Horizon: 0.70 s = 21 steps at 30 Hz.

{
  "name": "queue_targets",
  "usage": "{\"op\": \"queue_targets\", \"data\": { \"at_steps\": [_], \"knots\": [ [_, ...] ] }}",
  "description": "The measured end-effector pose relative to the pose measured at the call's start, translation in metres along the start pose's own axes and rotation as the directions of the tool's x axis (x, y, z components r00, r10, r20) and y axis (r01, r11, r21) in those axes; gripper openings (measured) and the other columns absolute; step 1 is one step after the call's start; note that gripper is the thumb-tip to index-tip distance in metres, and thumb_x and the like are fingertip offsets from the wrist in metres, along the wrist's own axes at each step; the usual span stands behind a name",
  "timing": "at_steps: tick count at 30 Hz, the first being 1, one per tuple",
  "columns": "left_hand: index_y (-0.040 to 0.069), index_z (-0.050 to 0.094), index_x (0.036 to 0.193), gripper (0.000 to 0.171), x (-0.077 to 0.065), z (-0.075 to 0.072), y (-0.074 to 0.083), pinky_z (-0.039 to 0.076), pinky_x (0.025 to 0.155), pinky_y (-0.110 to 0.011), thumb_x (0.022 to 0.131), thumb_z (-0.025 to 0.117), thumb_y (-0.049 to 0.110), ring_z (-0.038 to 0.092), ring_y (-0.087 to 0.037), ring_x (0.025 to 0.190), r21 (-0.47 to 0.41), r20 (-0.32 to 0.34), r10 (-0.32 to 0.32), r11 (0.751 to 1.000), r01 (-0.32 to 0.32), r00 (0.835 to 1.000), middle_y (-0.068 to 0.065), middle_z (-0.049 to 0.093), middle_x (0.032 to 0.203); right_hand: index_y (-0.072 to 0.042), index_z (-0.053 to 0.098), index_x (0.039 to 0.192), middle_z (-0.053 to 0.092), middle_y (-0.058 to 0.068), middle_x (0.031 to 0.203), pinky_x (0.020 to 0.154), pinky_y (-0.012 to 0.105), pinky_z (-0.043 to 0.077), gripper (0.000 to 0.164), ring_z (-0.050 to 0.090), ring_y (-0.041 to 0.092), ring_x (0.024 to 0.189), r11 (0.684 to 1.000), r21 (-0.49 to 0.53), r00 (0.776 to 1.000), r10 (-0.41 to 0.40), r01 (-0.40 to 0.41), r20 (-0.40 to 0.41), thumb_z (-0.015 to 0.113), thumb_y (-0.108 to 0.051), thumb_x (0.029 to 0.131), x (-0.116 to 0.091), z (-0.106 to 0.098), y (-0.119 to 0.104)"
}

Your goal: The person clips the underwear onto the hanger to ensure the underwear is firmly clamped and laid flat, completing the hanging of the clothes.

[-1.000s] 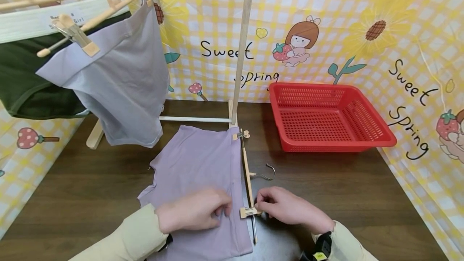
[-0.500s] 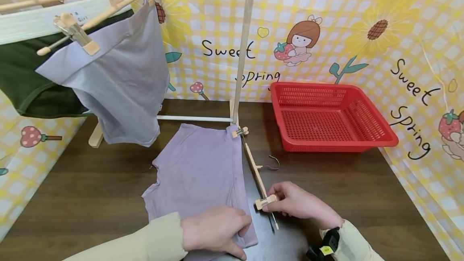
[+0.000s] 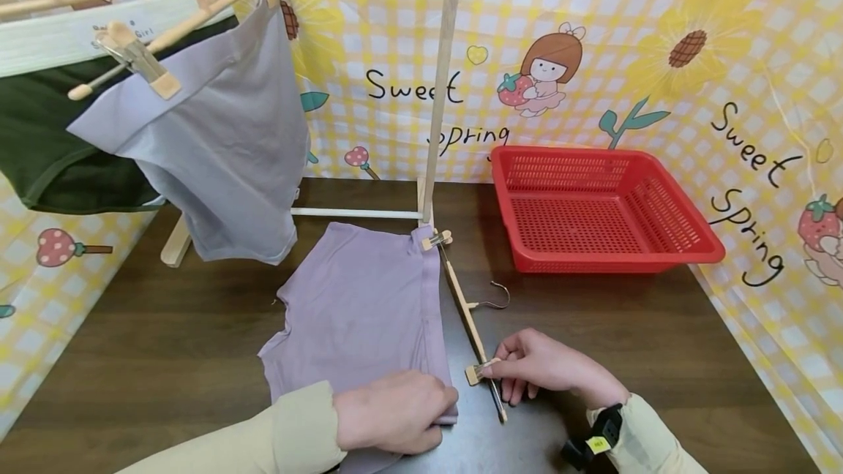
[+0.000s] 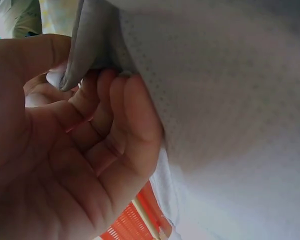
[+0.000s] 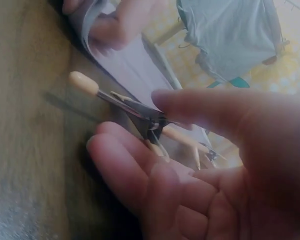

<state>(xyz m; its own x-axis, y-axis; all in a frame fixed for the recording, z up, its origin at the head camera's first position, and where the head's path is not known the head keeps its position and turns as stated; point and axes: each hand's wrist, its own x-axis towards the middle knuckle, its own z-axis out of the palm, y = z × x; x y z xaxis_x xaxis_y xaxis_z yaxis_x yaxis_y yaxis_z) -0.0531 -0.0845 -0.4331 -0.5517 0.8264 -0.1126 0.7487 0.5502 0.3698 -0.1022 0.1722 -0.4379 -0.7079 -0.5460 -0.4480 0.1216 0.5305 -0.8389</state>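
Lavender underwear (image 3: 358, 306) lies flat on the table, its waistband along the right side. My left hand (image 3: 395, 409) pinches the near end of that waistband; in the left wrist view, folded fabric (image 4: 92, 40) sits between thumb and curled fingers. Beside the waistband lies a wooden clip hanger (image 3: 464, 309) with a metal hook. Its far clip (image 3: 435, 241) grips the waistband's far corner. My right hand (image 3: 549, 366) pinches the near clip (image 3: 473, 374) between thumb and fingers, apart from the fabric. In the right wrist view the hanger's rod tip (image 5: 83, 83) points past the clip.
A red plastic basket (image 3: 606, 262) stands at the back right. At the left, grey underwear (image 3: 224, 137) and dark green underwear (image 3: 59, 130) hang from clip hangers. A wooden rack post (image 3: 443, 86) rises at the back before a checked cloth (image 3: 395, 20).
My left hand has moved right and forward onto the waistband's near end and now grips it. My right hand has swung the hanger's near end rightward, away from the underwear.
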Motion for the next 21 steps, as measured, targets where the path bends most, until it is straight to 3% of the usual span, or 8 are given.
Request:
{"op": "queue_targets", "data": {
  "at_steps": [10, 15, 21],
  "knots": [
    [0.022, 0.047, 0.061, 0.035, -0.003, -0.004, -0.004, 0.041, 0.052, -0.021, 0.091, 0.065, 0.018, 0.044, -0.001, 0.052, -0.092, 0.012, -0.058, 0.994, 0.059, 0.998, 0.013, 0.044, 0.058, -0.007, 0.068, 0.077, 0.066, 0.007, 0.058, 0.041, 0.025, 0.043, 0.037, 0.057, 0.013, 0.045, 0.992, -0.126, 0.999, -0.007, 0.013, 0.047, 0.077, -0.04, 0.091, -0.006, -0.006, -0.004],
    [0.021, 0.048, 0.061, 0.037, -0.006, -0.007, -0.007, 0.04, 0.05, -0.02, 0.095, 0.062, 0.018, 0.044, -0.001, 0.05, -0.144, 0.026, -0.063, 0.987, 0.066, 0.998, 0.012, 0.045, 0.056, -0.01, 0.069, 0.073, 0.065, 0.006, 0.057, 0.042, 0.023, 0.042, 0.036, 0.054, 0.011, 0.044, 0.979, -0.203, 0.997, 0.006, 0.01, 0.079, 0.079, -0.042, 0.088, -0.01, -0.009, -0.004],
    [0.019, 0.051, 0.081, 0.021, -0.006, -0.006, -0.008, 0.045, 0.054, -0.024, 0.1, 0.056, 0.018, 0.051, -0.002, 0.057, -0.138, -0.025, -0.036, 0.99, 0.032, 0.999, 0.011, 0.047, 0.063, -0.006, 0.067, 0.086, 0.068, 0.009, 0.065, 0.044, 0.021, 0.041, 0.025, 0.059, 0.012, 0.049, 0.999, -0.031, 0.992, -0.031, 0.035, 0.121, 0.074, -0.029, 0.094, -0.008, -0.01, 0.004]
  ]
}}
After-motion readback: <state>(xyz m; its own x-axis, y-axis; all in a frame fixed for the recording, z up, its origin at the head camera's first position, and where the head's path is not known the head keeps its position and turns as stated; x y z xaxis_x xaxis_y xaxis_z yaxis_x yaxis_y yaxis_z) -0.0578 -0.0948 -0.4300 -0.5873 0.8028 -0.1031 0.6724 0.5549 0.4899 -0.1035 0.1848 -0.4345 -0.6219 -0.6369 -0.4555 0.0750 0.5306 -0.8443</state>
